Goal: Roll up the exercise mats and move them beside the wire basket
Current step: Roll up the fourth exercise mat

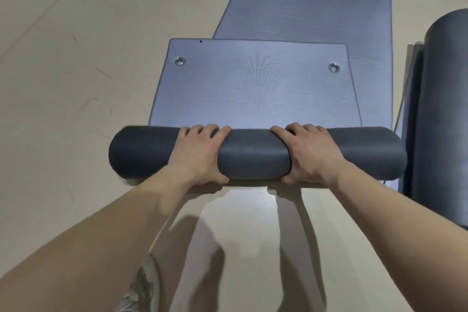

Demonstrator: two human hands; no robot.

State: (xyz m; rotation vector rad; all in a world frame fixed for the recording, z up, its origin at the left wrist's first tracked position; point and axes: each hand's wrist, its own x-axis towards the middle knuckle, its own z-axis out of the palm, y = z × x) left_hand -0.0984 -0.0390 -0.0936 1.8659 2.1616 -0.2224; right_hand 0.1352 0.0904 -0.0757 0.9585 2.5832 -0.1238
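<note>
Hands sit apart on the mat roll (pixel 253 157): left hand (pixel 200 154) left of its middle, right hand (pixel 307 154) right of it, both curled round it, equally near. Roll's long axis runs crosswise; unrolled flap (pixel 255 88) lies straight beyond the roll.

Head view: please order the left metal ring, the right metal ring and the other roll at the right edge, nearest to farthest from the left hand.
1. Left metal ring, just ahead of the left hand.
2. Right metal ring, farther to the right.
3. Other roll, at the far right edge.
</note>
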